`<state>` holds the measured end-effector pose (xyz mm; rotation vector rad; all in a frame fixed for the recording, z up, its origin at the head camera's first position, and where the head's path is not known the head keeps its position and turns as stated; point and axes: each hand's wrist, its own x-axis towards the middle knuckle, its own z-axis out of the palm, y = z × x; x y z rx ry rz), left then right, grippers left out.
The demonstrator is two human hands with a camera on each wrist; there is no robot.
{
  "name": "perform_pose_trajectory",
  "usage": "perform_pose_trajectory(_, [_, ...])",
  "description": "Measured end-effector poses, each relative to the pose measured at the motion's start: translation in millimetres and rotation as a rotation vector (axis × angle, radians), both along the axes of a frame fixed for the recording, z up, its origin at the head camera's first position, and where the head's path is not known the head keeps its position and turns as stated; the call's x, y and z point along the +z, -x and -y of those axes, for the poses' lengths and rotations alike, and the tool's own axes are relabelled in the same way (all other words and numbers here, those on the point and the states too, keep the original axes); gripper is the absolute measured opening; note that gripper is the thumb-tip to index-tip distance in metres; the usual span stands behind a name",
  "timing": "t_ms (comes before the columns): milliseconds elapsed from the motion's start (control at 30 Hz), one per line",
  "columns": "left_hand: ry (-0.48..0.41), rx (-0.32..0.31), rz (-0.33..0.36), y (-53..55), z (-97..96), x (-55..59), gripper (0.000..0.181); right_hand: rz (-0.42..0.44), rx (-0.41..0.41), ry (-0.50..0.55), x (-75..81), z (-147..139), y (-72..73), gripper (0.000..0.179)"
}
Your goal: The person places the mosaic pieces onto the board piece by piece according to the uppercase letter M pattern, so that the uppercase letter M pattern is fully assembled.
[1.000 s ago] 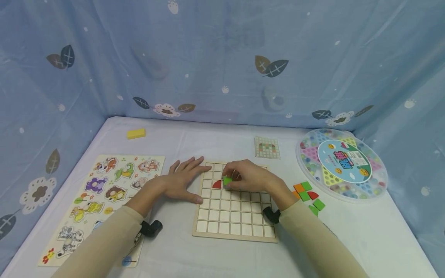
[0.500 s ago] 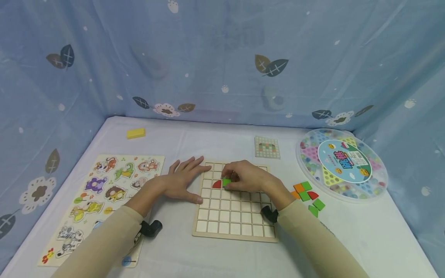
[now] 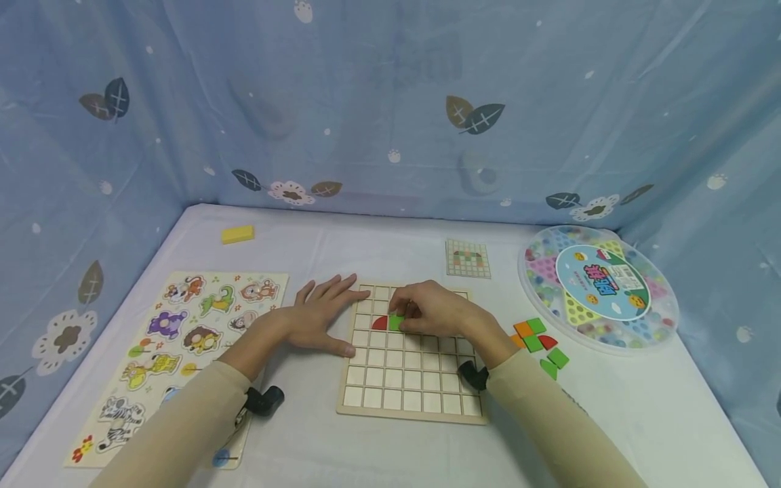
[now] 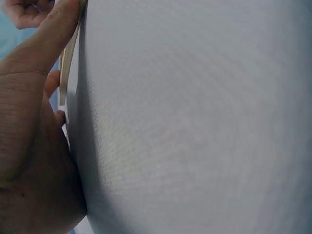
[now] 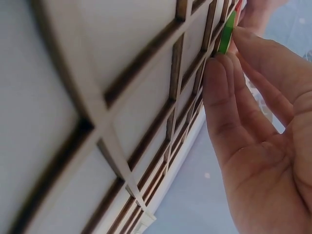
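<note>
A wooden grid board [image 3: 411, 416] lies flat on the white table, its cells framed by thin raised strips. My left hand [image 3: 320, 318] spreads its fingers at the board's left side, with fingertips and thumb tip on that edge. In the upper part of the grid, my right hand [image 3: 436, 308] pinches a green square tile [image 3: 395, 322] at a cell. The right wrist view shows the thumb against this green tile [image 5: 227, 36], which stands slightly tilted at the strips. A red quarter-circle tile [image 3: 379, 324] sits in the cell just left of it.
Loose green, orange and red tiles [image 3: 533, 342] lie right of the board. Behind it is a small pattern card [image 3: 468, 259]. A round marble game box [image 3: 601, 288] stands at the right, an animal puzzle board [image 3: 201, 325] at the left, and a yellow block [image 3: 238, 234] at the back left.
The green tile has settled lower and flatter at its cell beside the red piece, under the right hand's fingers. The left hand has stayed in place.
</note>
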<state>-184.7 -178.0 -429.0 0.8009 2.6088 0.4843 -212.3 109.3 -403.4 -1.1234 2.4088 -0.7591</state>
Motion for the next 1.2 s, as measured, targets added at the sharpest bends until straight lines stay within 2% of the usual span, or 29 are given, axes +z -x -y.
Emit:
perform_pose_trajectory(300, [-0.010, 0.000, 0.001, 0.9, -0.2, -1.8, 0.106, -0.005, -0.051, -0.012, 1.3, 1, -1.0, 0.022])
perform_pose_trajectory(533, [0.005, -0.005, -0.002, 1.5, -0.7, -3.3, 0.107, -0.002, -0.024, -0.017, 5.6, -3, -2.8, 0.025])
perform_pose_trajectory(867, [-0.005, -0.002, -0.004, 0.8, -1.1, -2.1, 0.107, 0.062, -0.028, 0.086, 13.2, -29, -8.3, 0.028])
perform_pose_trajectory(1200, [-0.024, -0.001, 0.008, -0.2, -0.1, -1.3, 0.106, 0.030, -0.042, 0.151, 14.5, -54, -12.2, 0.025])
